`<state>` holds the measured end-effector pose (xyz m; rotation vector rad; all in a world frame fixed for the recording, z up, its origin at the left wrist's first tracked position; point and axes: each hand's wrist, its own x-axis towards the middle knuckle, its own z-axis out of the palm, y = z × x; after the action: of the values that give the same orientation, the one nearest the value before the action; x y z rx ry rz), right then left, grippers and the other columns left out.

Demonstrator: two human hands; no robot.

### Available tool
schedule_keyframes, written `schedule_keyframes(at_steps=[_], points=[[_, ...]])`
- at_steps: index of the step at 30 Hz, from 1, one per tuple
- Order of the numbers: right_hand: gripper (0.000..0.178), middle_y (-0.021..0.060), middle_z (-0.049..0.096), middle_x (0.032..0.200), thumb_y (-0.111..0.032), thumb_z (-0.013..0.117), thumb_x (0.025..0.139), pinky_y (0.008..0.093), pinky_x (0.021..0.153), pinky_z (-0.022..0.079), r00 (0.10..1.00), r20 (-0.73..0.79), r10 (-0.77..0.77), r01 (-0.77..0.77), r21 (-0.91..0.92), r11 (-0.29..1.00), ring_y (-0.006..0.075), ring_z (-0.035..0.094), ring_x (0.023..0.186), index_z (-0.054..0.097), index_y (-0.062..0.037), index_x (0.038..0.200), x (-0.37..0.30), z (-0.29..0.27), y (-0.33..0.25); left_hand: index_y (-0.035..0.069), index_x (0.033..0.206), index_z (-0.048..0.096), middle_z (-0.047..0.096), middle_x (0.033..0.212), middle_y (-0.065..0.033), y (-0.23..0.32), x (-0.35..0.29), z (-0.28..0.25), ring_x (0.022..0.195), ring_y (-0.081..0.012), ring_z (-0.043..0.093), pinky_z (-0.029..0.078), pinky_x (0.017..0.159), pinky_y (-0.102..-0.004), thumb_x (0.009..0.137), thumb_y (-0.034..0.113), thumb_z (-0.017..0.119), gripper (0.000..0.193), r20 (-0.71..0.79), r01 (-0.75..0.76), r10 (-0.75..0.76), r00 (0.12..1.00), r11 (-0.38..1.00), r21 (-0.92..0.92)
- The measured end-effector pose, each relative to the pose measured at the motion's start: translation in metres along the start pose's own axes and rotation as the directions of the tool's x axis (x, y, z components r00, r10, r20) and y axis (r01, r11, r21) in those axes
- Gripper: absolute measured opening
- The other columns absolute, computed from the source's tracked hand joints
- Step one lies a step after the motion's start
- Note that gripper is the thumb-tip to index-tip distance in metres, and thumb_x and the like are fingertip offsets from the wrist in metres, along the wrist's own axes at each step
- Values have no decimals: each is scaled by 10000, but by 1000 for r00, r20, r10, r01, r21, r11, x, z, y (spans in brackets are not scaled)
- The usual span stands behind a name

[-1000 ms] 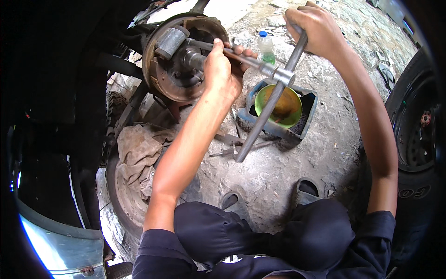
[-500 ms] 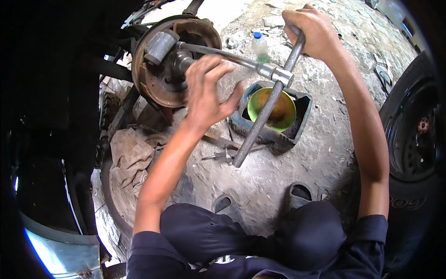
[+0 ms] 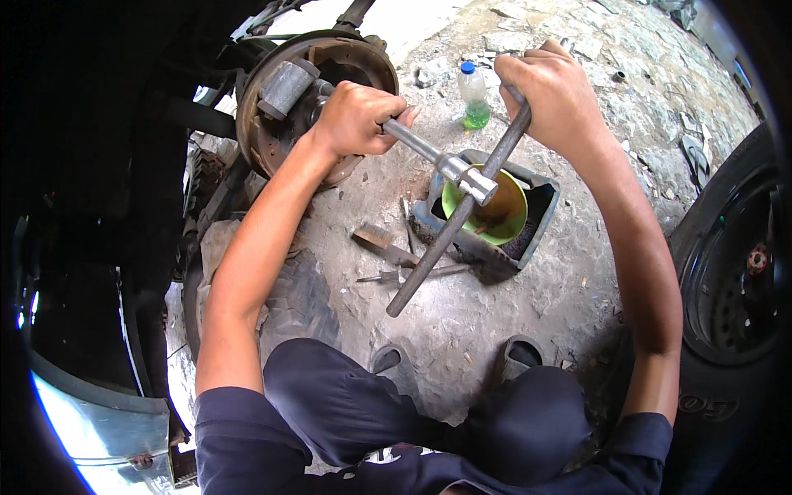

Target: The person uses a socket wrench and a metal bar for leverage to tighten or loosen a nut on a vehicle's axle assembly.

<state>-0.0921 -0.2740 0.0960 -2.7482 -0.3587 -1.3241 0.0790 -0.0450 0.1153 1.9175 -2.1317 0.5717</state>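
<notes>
My left hand [image 3: 355,120] is closed round the steel shaft of a socket wrench [image 3: 421,144], close to the rusty round brake plate [image 3: 254,136]. The shaft's far end is hidden behind this hand, so how it meets the hub cannot be seen. A long dark bar [image 3: 437,246] passes crosswise through the wrench's head. Its upper part is in the grip of my right hand [image 3: 549,95], and its lower end points down toward my knees. A grey metal cylinder [image 3: 287,87] sits in front of the brake plate.
Under the bar, a green bowl [image 3: 516,216] with brown liquid sits in a cut-open blue container [image 3: 538,235]. A blue-capped bottle [image 3: 474,95] of green liquid stands beyond. A brush [image 3: 375,238] and thin tools lie on the rough ground. At right is a wheel [image 3: 689,239]; at left, a cloth [image 3: 216,241].
My left hand, open beside the shaft before, has closed round it. My right hand has come down a little, and the bar's lower end has swung left and nearer to me.
</notes>
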Motion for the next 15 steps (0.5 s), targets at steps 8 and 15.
schedule_keyframes(at_steps=[8,15], points=[[154,61,628,625,-41,659,633,375,778,457,993,11,122,-121,-30,992,290,645,700,555,-117,717,-3,1,-3,33,549,481,418,494,-134,-2,5,0,401,-288,419,330,415,-372,782,65,685,311,-63,-29,23,998,996,-83],[156,35,628,618,-42,656,649,371,795,456,995,19,102,-101,-30,994,266,652,709,564,-117,749,-4,-1,-8,58,821,607,592,773,-146,7,-9,-1,753,-307,617,473,690,-380,736,178,791,236,-84,141,-138,987,990,33]])
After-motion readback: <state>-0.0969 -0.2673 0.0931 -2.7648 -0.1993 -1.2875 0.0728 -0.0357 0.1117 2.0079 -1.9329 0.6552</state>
